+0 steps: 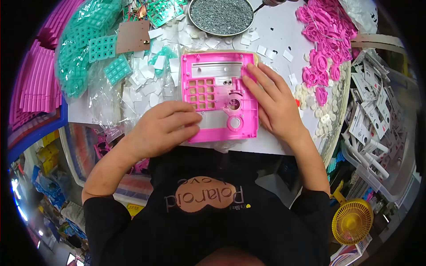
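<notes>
Pink plastic forms the panel (219, 95) that is laid flat on the white counter (275, 40), just ahead of the person's chest. A grid of square key holes is seen in its left half, a silvery window strip along its top, and two round holes toward its lower right. The left hand (164, 126) is rested on the panel's lower left corner, with the fingers curled loosely inward; nothing is seen pinched in that grip. The right hand (273, 102) is spread flat over the panel's right edge, its grip open and its fingertips pressed down beside the centre of the panel.

Left of the panel, small white squares (151, 84) are scattered over clear bags. Right of it, white discs (321, 115) are heaped near the counter's edge. Farther left, teal keypads (104, 48) are piled in plastic, and a brown board (133, 36) is set beside them. Farther right, pink rings (324, 40) are heaped. At the far edge, a round dish (221, 15) filled with small grey screws is placed. Off to the right, a bin (390, 186) is filled with white parts.
</notes>
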Motion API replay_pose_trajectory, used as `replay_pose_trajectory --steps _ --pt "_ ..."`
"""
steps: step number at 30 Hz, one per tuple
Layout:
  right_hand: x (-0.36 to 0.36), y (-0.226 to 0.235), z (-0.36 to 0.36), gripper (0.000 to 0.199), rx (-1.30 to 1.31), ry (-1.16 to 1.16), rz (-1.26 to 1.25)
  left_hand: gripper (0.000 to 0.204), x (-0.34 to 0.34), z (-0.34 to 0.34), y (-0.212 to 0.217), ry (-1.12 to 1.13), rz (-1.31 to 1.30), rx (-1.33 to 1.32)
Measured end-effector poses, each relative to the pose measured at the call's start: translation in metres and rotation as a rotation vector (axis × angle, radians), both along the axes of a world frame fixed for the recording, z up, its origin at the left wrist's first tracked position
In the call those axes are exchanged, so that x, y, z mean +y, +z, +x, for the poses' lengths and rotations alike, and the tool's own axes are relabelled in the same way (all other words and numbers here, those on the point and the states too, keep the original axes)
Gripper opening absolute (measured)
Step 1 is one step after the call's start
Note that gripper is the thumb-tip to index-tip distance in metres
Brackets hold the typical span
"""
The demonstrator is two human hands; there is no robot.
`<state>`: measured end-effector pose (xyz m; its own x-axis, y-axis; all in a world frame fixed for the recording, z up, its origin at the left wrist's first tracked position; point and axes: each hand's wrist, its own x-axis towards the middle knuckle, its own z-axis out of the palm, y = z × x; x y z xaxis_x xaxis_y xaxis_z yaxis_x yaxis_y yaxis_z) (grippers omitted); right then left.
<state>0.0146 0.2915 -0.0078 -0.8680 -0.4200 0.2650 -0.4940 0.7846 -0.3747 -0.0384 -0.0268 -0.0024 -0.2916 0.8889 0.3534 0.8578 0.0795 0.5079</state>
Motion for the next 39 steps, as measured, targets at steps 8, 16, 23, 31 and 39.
replay_pose_trajectory --steps 8,16,23,31,39 --pt "0.005 0.013 0.005 0.065 -0.085 -0.043 0.101 0.045 0.003 -0.004 0.001 0.06 -0.022 -0.057" --pt "-0.006 0.027 -0.001 0.078 -0.225 0.017 0.36 0.044 -0.005 0.001 0.006 0.008 -0.121 -0.074" --pt "-0.019 0.027 0.007 0.078 -0.204 -0.031 0.512 0.061 0.038 0.008 0.013 0.084 -0.168 -0.044" --pt "0.065 0.023 -0.008 0.041 -0.463 -0.627 -0.225 0.066 0.048 0.01 0.009 0.081 -0.304 0.016" --pt "0.118 -0.007 -0.063 0.018 0.083 -0.546 0.586 0.057 0.058 0.009 0.011 0.117 -0.275 0.01"
